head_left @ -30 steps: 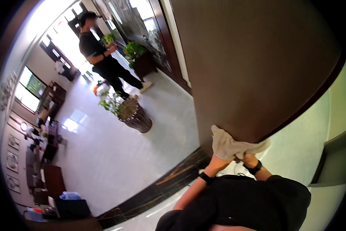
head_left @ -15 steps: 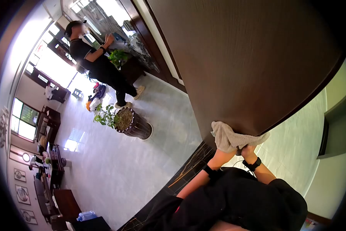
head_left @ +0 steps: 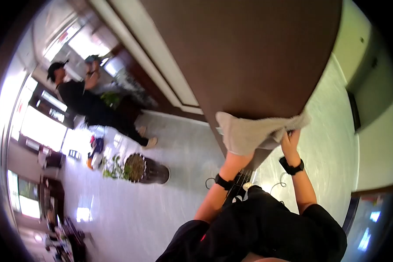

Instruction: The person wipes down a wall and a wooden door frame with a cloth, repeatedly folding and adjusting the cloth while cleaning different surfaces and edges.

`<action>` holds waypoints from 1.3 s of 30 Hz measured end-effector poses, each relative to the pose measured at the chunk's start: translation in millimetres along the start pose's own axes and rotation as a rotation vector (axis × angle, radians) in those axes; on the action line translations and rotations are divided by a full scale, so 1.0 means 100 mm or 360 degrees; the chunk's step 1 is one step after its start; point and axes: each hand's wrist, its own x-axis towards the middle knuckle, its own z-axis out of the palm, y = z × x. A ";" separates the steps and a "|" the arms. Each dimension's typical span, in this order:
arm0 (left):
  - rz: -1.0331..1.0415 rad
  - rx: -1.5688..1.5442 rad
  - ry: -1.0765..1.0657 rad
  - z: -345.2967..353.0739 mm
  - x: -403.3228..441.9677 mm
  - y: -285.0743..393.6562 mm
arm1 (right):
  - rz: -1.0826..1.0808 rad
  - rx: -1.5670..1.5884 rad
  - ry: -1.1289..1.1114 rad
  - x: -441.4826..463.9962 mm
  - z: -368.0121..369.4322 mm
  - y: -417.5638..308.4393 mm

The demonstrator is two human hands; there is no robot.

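A beige towel [head_left: 249,131] is spread across the near end of a dark brown wooden panel [head_left: 257,56]. My left hand [head_left: 240,160] is at the towel's left part, the cloth wrapped over it and covering its fingers. At the other end, my right hand [head_left: 291,142] grips the bunched towel, fingers curled, beside the panel's right edge. Something small and dark shows by the right fingers, too unclear to name. Both wrists wear black bands.
A potted plant [head_left: 150,169] stands on the glossy tiled floor [head_left: 161,218] to the left. Behind it a person in black [head_left: 91,100] stands with raised hands near a window. A thin cable [head_left: 277,187] runs near my feet, and a pale wall [head_left: 375,153] rises at right.
My hands have moved apart, stretching the towel wider across the panel's end. The view has shifted and turned, so the panel appears more upright and my feet are visible.
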 end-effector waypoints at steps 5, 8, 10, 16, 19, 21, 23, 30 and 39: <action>0.0176 -0.0047 -0.0003 0.30 -0.07 -0.33 | -0.0145 -0.0548 0.0467 -0.02 0.34 -0.37; 0.0439 0.0412 -0.0203 0.55 -0.11 -0.56 | 0.0005 -0.0511 0.0507 -0.31 0.45 -0.31; 0.0399 0.0308 -0.0455 0.78 -0.35 -0.92 | 0.0045 -0.0537 0.0563 -0.54 0.46 -0.16; 0.0123 -0.0023 -0.0884 0.81 -0.52 -0.64 | 0.0115 -0.0880 0.0298 -0.80 0.17 -0.10; 0.0438 0.0124 -0.0646 0.78 -0.43 -0.49 | -0.0349 -0.1060 0.0291 -0.64 0.07 -0.36; 0.0247 -0.0156 -0.0755 0.70 -0.17 -0.38 | -0.0382 -0.0942 0.0304 -0.43 0.03 -0.67; 0.0247 -0.0189 -0.0721 0.74 -0.04 -0.49 | -0.0425 -0.0828 0.0305 -0.30 0.02 -0.81; 0.0952 0.0610 -0.0693 1.14 -0.32 -1.53 | -0.0090 -0.0464 0.0068 -0.74 -0.04 -0.73; 0.0082 -0.0281 -0.0874 1.10 -0.52 -0.47 | 0.0571 0.0108 0.0058 -1.34 -0.89 -0.93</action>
